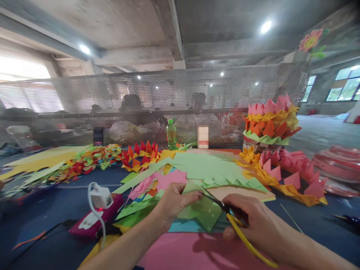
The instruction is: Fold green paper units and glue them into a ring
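Perforated metal panelling (157,84) stands behind a dark-blue work surface (53,206); near its front centre, above a blue sheet (187,226), the left hand (174,202) pinches a light green paper (206,215) between thumb and fingers, and the right hand (250,213) is curled around yellow-handled scissors (234,228), blade tips beside the left thumb. Good practice, in this assessment, calls for holding the paper taut, cutting in short strokes and keeping that thumb clear of the blades. The paper appears thin and slightly see-through, its angular corner pointing toward the wearer.
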The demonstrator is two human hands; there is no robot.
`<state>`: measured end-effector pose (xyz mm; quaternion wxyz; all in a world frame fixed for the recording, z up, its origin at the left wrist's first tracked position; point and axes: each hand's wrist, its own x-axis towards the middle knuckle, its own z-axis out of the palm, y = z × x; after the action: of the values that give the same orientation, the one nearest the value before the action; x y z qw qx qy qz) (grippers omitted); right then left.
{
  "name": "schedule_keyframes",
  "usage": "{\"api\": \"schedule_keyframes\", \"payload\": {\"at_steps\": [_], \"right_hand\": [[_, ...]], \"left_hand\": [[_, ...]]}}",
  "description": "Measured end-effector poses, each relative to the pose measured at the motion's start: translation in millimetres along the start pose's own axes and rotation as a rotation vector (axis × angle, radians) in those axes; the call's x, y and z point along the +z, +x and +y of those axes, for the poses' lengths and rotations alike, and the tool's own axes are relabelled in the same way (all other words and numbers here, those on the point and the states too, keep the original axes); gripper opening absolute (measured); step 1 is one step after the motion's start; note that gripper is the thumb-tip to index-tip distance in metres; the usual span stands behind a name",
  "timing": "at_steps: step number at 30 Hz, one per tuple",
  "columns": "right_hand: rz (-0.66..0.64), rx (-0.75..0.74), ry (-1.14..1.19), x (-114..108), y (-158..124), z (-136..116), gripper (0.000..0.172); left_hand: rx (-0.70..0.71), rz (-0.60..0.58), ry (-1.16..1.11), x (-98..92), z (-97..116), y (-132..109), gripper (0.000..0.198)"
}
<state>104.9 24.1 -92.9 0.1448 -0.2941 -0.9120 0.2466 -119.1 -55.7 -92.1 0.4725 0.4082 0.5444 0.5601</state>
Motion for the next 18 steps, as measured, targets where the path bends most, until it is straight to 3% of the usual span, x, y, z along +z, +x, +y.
{"api": "schedule_keyframes", "payload": {"at_steps": [18], "right_hand": [[0.004,-0.027,0.027,-0.2,-2.1,2.2,0.035]], "left_hand": [[-0.080,-0.058,-0.112,-0.7,1.8,-0.4,0.050]]}}
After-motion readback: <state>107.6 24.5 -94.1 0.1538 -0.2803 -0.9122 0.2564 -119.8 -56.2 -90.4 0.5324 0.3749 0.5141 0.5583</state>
